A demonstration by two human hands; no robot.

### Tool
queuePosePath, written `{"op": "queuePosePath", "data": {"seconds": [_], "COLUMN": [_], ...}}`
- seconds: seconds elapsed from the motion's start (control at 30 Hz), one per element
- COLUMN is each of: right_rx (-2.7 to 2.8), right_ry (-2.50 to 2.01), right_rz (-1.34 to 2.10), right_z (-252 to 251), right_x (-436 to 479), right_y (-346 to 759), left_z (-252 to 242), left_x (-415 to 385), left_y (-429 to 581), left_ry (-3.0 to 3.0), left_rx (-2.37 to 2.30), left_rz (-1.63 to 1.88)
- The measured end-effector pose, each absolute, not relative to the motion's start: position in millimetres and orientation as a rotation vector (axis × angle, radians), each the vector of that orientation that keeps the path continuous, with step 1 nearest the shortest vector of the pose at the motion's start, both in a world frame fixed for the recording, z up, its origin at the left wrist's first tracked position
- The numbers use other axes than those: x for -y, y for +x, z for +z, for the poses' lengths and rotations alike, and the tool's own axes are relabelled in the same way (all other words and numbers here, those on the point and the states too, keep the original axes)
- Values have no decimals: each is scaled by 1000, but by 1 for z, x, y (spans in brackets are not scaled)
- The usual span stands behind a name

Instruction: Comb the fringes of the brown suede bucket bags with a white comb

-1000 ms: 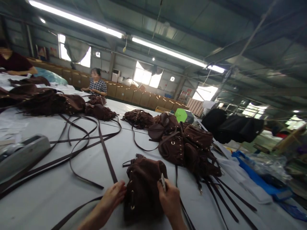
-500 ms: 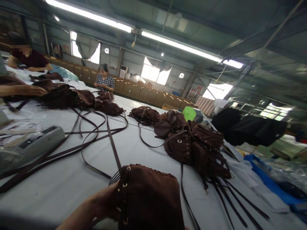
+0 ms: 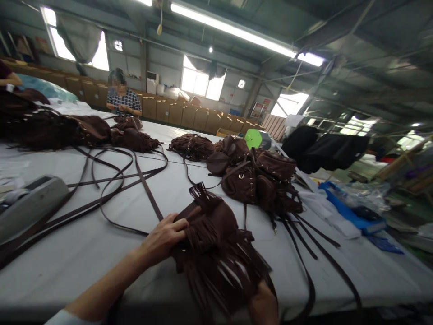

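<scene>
A dark brown fringed bag [image 3: 216, 221] is held up over the near part of the white table [image 3: 81, 271]. My left hand [image 3: 165, 237] is closed on its left side, fingers wrapped over the edge and fringe. Lower right, my right hand [image 3: 262, 302] grips the other side of the bag; its fingertips are partly hidden by fringe and shadow. The bag's long strips hang loose and look blurred. From behind the left hand, a brown strap [image 3: 147, 189] runs away across the table.
More brown bags [image 3: 240, 180] are piled beyond my hands, and others [image 3: 91, 131] lie far left. A grey tape dispenser [image 3: 37, 207] stands at left. Blue plastic [image 3: 352, 210] lies at right. A person in a checked shirt [image 3: 125, 101] is across the table.
The bag has been turned from its plain, laced side so its fringe now shows. My right hand has come into clear view. The view has swung to the right.
</scene>
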State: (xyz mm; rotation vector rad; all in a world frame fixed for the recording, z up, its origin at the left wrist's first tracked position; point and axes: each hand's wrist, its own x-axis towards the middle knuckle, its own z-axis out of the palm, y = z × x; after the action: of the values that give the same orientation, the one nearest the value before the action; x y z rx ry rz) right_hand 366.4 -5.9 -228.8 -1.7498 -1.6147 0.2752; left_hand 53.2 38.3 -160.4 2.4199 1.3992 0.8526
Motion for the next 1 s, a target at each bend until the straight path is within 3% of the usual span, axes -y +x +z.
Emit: {"op": "queuePosePath", "data": {"seconds": [0.1,0.2,0.4,0.57,0.67,0.77,1.0], "right_rx": [1527,1436,1371,1675,1845,1977,1914], "right_ry": [-1910,-1998,-1899,-1645,-1631,-1607,-1508], "right_rz": [355,413,621,382,270,356,337], "right_z": [-238,-245,-223,-181,-173,-180,-200], "right_x": [13,24,11,-39,-69,-86,-41], "right_y": [395,421,413,362,334,312,324], "left_z": [-195,-221,-217,-230,-258,-273,-220], "left_x": [-38,-29,-2,54,81,77,39], "left_y": [54,48,8,10,42,74,76], "left_ry": [2651,2591,2530,1632,1031,819,1011], "left_rx": [-1313,-1294,-1365,-1770,-1609,-1436,-1177], "left_rz": [709,828,1098,1344,1188,1195,1122]}}
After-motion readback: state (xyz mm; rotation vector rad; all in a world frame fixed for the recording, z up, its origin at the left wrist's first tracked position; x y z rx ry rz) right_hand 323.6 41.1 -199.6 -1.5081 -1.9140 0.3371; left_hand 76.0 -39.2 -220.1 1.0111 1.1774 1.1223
